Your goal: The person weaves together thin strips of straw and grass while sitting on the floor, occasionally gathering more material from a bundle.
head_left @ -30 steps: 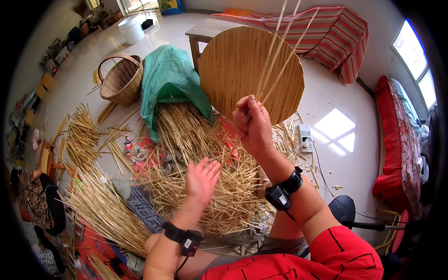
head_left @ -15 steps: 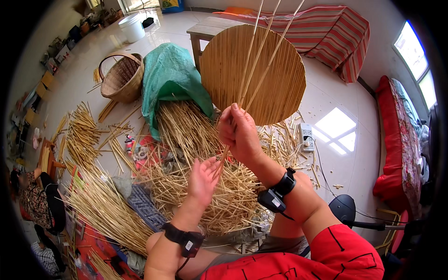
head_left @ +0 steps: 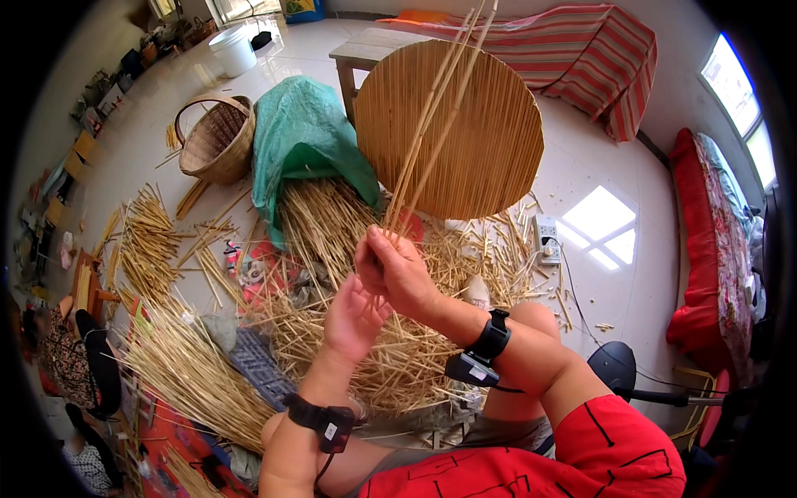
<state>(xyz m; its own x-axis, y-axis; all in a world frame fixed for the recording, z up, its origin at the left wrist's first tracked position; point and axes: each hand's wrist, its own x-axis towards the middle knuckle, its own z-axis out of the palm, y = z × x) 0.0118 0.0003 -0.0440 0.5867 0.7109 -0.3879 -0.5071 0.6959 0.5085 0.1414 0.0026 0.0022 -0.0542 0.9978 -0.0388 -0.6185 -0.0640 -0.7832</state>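
My right hand (head_left: 397,270) is closed around the lower part of a few long, thin straw stalks (head_left: 425,116). They rise from my fist, slanting up and to the right, in front of a round panel of brown stalks (head_left: 452,137). Just below and to the left, my left hand (head_left: 353,319) is loosely open, palm turned toward the right hand, its fingertips close to the right fist. Whether it touches the stalks' lower ends is hard to make out. Beneath both hands spreads a heap of short straw pieces (head_left: 398,357).
A green sack (head_left: 303,124) spills stalks beyond my hands, beside a wicker basket (head_left: 220,141). Long straw (head_left: 195,373) lies at the left. To the right are a power strip (head_left: 546,239) with a cable and a red-draped piece of furniture (head_left: 691,249). Another person (head_left: 79,357) sits at far left.
My right hand has come down and left with the stalks, close to the left hand. The stalks' tops have dropped and lean further across the round panel. My left hand has risen slightly.
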